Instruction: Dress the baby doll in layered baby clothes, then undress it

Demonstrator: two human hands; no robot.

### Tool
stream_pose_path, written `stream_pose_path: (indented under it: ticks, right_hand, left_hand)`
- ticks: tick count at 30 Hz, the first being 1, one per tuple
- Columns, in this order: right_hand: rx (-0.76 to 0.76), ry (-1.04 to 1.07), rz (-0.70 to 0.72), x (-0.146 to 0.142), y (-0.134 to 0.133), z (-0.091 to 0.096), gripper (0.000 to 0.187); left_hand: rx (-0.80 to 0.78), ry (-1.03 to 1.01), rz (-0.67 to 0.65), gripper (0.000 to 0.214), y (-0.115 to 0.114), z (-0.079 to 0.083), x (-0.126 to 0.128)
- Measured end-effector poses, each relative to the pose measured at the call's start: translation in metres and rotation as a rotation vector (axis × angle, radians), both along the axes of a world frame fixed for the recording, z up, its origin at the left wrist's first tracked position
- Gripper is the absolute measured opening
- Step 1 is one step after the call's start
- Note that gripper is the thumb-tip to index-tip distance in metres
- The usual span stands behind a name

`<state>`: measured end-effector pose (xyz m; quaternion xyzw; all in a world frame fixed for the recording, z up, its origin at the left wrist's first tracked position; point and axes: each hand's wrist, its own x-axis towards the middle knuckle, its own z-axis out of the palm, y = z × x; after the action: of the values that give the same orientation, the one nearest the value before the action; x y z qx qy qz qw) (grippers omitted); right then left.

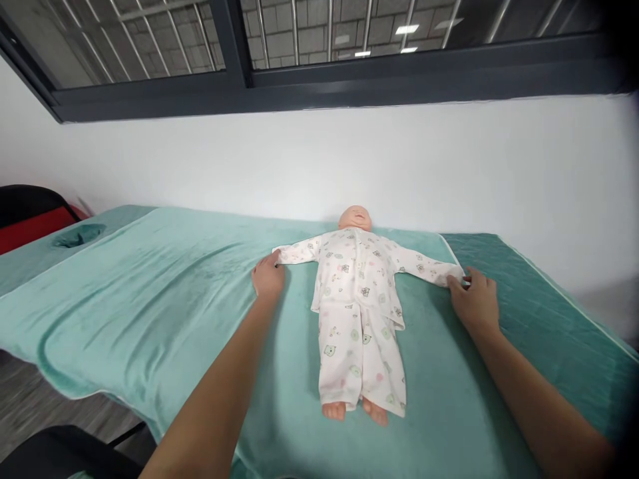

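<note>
A baby doll (356,217) lies on its back, head toward the wall and bare feet toward me. It wears a white pajama top (352,266) and matching pajama pants (344,352) with small animal prints. Both its arms are stretched out to the sides. My left hand (268,274) is closed on the end of the sleeve at the left. On the other side, my right hand (475,296) pinches the end of the right-side sleeve (434,271). The doll's hands are hidden by the cuffs and my fingers.
A light green blanket (150,286) covers the massage-style bed (127,214), which has a face hole (78,235) at its left end. Behind it is a white wall (299,159) under a barred window (329,33). A red and black item (34,216) stands at far left, a black chair (64,452) at lower left.
</note>
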<state>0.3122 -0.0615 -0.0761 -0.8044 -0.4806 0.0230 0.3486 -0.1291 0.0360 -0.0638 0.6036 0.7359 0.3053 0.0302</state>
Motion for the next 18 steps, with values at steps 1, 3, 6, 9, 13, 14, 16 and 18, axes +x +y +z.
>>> stream_pose_path:
  ticks: [1, 3, 6, 9, 13, 14, 16, 18]
  right_hand:
    - [-0.044, -0.002, 0.001, 0.002, 0.003, 0.002, 0.065]
    - [-0.125, 0.004, -0.026, 0.003, 0.006, 0.003, 0.063]
    - [-0.146, -0.002, -0.039, 0.006, 0.011, 0.001, 0.058]
    - [-0.118, -0.018, -0.055, 0.01, 0.014, -0.007, 0.052]
    - [-0.063, -0.016, -0.07, 0.013, 0.017, -0.014, 0.049]
    - [-0.043, -0.016, -0.073, 0.013, 0.017, -0.015, 0.049]
    - [-0.011, -0.008, -0.081, 0.012, 0.016, -0.014, 0.048]
    - [0.012, 0.007, -0.086, 0.011, 0.012, -0.011, 0.047]
  left_hand:
    - [0.001, -0.019, 0.009, 0.051, 0.003, 0.0, -0.002]
    - [0.002, -0.056, 0.026, 0.05, 0.008, 0.0, -0.005]
    - [0.013, -0.134, 0.037, 0.046, 0.015, -0.002, -0.01]
    - [0.03, -0.202, 0.064, 0.044, 0.018, -0.003, -0.013]
    - [0.11, -0.284, 0.107, 0.049, 0.017, -0.001, -0.016]
    - [0.135, -0.311, 0.11, 0.05, 0.016, -0.001, -0.017]
    - [0.17, -0.351, 0.102, 0.049, 0.015, 0.0, -0.017]
    - [0.176, -0.358, 0.087, 0.046, 0.014, -0.001, -0.018]
